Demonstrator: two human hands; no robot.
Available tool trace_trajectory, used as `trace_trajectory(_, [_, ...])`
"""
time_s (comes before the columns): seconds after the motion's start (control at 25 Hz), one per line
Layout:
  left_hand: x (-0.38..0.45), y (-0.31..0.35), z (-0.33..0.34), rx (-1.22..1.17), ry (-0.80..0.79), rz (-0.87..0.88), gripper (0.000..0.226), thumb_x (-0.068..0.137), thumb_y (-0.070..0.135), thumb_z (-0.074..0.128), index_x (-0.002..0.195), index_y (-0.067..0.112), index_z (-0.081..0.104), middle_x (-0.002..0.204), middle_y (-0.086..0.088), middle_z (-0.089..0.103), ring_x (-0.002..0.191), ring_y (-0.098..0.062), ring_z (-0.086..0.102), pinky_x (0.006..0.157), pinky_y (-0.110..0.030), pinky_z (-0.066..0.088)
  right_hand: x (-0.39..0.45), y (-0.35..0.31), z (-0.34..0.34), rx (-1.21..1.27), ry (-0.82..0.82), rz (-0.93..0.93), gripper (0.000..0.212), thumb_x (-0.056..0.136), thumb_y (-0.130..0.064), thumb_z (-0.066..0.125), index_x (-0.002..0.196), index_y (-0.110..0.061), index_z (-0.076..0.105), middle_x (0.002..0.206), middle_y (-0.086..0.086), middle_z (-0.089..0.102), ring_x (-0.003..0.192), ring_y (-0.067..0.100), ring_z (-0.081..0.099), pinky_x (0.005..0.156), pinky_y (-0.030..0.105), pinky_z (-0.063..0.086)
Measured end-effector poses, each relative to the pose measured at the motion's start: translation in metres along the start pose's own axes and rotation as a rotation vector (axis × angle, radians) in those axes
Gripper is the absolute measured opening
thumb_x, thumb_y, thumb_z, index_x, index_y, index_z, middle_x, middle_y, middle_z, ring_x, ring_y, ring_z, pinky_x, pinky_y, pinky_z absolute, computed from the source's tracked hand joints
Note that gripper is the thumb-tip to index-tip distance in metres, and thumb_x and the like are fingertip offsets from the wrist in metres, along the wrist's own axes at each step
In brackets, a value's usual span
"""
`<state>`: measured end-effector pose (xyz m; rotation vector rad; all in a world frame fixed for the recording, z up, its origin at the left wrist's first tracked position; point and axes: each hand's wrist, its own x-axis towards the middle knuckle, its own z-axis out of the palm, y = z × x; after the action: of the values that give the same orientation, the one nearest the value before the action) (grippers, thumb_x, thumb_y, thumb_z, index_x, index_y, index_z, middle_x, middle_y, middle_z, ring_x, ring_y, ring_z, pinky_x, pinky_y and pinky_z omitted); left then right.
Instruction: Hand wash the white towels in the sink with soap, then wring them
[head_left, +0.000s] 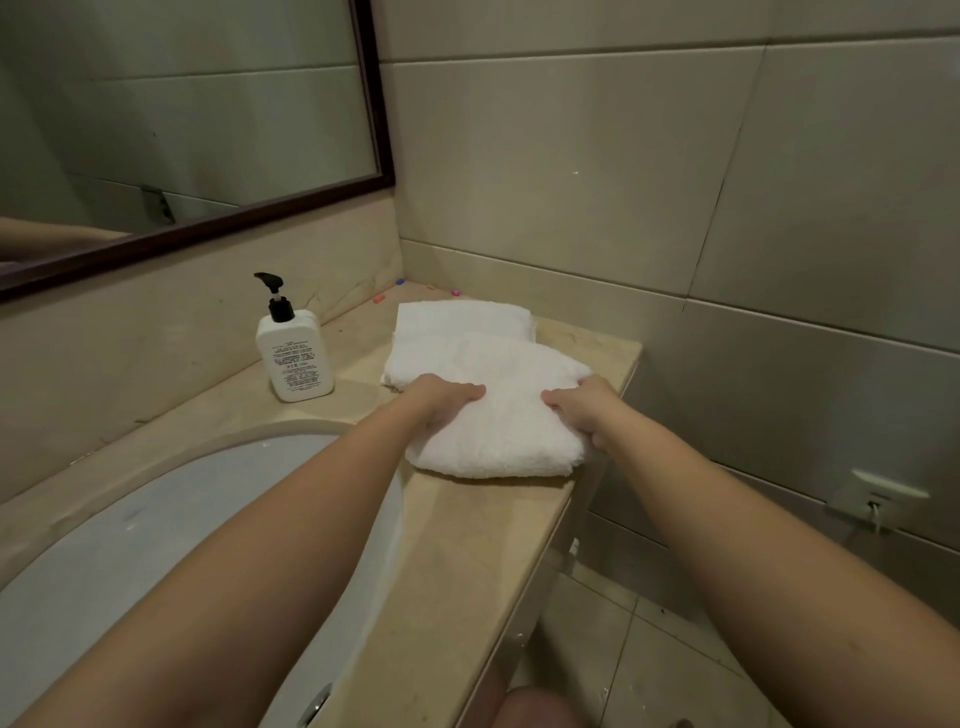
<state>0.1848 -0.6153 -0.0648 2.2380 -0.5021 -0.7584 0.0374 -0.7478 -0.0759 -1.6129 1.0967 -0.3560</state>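
Two folded white towels lie on the beige counter to the right of the sink. The nearer towel overlaps the farther towel. My left hand grips the near towel's left side, thumb on top. My right hand grips its right side at the counter's edge. A white soap bottle with a black pump stands upright left of the towels, near the back wall. The white sink basin lies at the lower left, partly hidden by my left forearm.
The counter ends just right of the towels, with tiled floor below. A dark-framed mirror hangs above the backsplash. Small coloured bits lie in the back corner. A wall fitting sits low on the right wall.
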Motion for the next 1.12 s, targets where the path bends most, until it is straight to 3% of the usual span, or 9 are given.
trace_trajectory(0.16, [-0.005,-0.002,-0.003,-0.277,-0.022,0.112,0.066,0.091,0.041,0.070,0.143,0.009,0.047,0.140,-0.007,0.056,0.113,-0.024,0.054,0.098,-0.039,0.046,-0.009,0.003,0.004,0.013,0.021,-0.119,0.061,0.099,-0.028,0.055,0.152,-0.021,0.024,0.138,0.010,0.048,0.108,0.029,0.051,0.092,0.040,0.047])
trace_trajectory(0.32, [-0.014,0.002,-0.017,-0.467,0.038,0.233,0.029,0.092,0.032,0.069,0.114,0.016,0.060,0.117,-0.006,0.069,0.102,-0.025,0.066,0.095,-0.045,0.055,-0.018,-0.015,-0.005,0.122,0.068,-0.312,0.054,0.100,-0.022,0.056,0.148,-0.019,0.032,0.122,-0.002,0.047,0.107,0.021,0.049,0.088,0.036,0.043])
trace_trajectory(0.52, [-0.005,0.028,-0.050,-0.614,0.108,0.362,0.032,0.095,0.026,0.066,0.124,0.019,0.057,0.108,0.000,0.067,0.090,-0.015,0.065,0.068,-0.031,0.052,-0.006,-0.063,-0.005,0.221,0.116,-0.454,0.046,0.096,-0.021,0.063,0.137,-0.016,0.043,0.117,-0.002,0.053,0.105,0.021,0.057,0.087,0.038,0.049])
trace_trajectory(0.72, [0.054,0.040,-0.078,-0.578,0.166,0.331,0.048,0.094,0.036,0.068,0.137,0.020,0.052,0.118,0.001,0.064,0.101,-0.019,0.064,0.077,-0.036,0.053,0.057,-0.101,0.020,0.166,0.120,-0.475,0.048,0.094,-0.026,0.066,0.135,-0.015,0.045,0.126,0.003,0.057,0.115,0.027,0.058,0.101,0.044,0.048])
trace_trajectory(0.8, [0.083,0.035,-0.081,-0.457,0.167,0.261,0.056,0.096,0.042,0.065,0.144,0.016,0.047,0.129,-0.002,0.061,0.110,-0.024,0.061,0.088,-0.039,0.051,0.085,-0.100,0.036,0.068,0.088,-0.430,0.051,0.095,-0.029,0.065,0.139,-0.013,0.044,0.132,0.007,0.056,0.122,0.029,0.055,0.102,0.038,0.045])
trace_trajectory(0.92, [0.115,0.018,-0.070,0.140,0.320,0.173,0.074,0.099,0.053,0.055,0.154,0.009,0.033,0.155,-0.013,0.041,0.139,-0.032,0.042,0.111,-0.041,0.037,0.108,-0.086,0.055,-0.295,0.161,-0.386,0.061,0.098,-0.033,0.060,0.150,-0.013,0.034,0.150,0.014,0.042,0.136,0.034,0.042,0.108,0.040,0.035])
trace_trajectory(1.0, [0.117,0.016,-0.062,0.332,0.479,0.355,0.065,0.102,0.045,0.049,0.156,0.014,0.032,0.163,-0.011,0.028,0.150,-0.031,0.025,0.121,-0.041,0.020,0.106,-0.089,0.062,-0.586,0.339,-0.594,0.055,0.102,-0.030,0.052,0.152,-0.018,0.034,0.157,0.013,0.032,0.143,0.032,0.030,0.114,0.043,0.027])
trace_trajectory(1.08, [0.116,0.014,-0.055,0.406,0.389,0.558,0.053,0.106,0.040,0.042,0.156,0.024,0.035,0.167,-0.007,0.023,0.154,-0.025,0.017,0.125,-0.040,0.012,0.105,-0.092,0.068,-0.730,0.229,-0.755,0.051,0.106,-0.035,0.039,0.154,-0.022,0.033,0.164,0.010,0.023,0.151,0.027,0.018,0.120,0.043,0.016])
trace_trajectory(1.12, [0.116,0.012,-0.052,0.448,0.305,0.561,0.054,0.107,0.044,0.036,0.158,0.028,0.031,0.169,-0.004,0.018,0.156,-0.022,0.011,0.126,-0.042,0.009,0.105,-0.089,0.071,-0.796,0.114,-0.721,0.054,0.106,-0.041,0.032,0.157,-0.024,0.027,0.167,0.007,0.016,0.154,0.024,0.009,0.123,0.043,0.009])
